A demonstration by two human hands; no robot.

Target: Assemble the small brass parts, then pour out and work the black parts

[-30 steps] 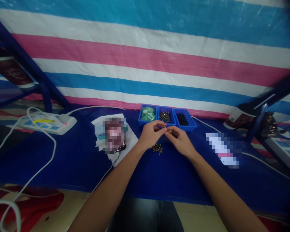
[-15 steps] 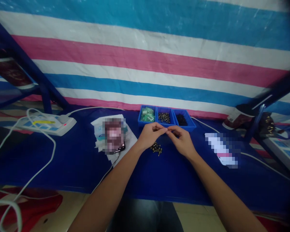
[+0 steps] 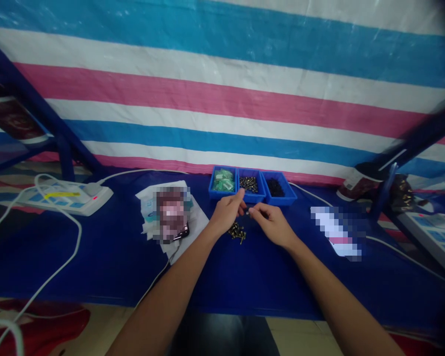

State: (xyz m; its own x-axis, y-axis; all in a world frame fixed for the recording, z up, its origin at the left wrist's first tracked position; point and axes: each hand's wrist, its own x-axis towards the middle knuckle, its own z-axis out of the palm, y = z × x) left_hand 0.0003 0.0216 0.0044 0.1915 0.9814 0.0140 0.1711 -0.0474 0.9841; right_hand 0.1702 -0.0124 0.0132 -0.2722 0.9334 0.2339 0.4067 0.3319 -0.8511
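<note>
My right hand (image 3: 270, 226) pinches a tiny dark part (image 3: 247, 212) between its fingertips, just above the blue table cover. My left hand (image 3: 226, 212) is close by on the left, its bunched fingers raised just in front of the blue tray (image 3: 252, 200). Whether those fingers hold anything is hidden. The tray has three compartments: green packets (image 3: 223, 180), dark metal screws with brassy glints (image 3: 248, 184), and small black parts (image 3: 275, 187). Below my hands, a small heap of screws (image 3: 237, 232) lies loose on the cover.
Left of my hands, a blurred phone (image 3: 170, 215) rests on white papers (image 3: 148, 207). Further left is a white power strip (image 3: 63, 198) with its cables. A blurred flat object (image 3: 337, 231) lies on the right. A striped tarpaulin (image 3: 222, 99) hangs behind.
My hands have come apart, with the left hand drawn back and its fingers raised toward the tray. The view has tilted slightly, shifting the tray and the table lower in the picture.
</note>
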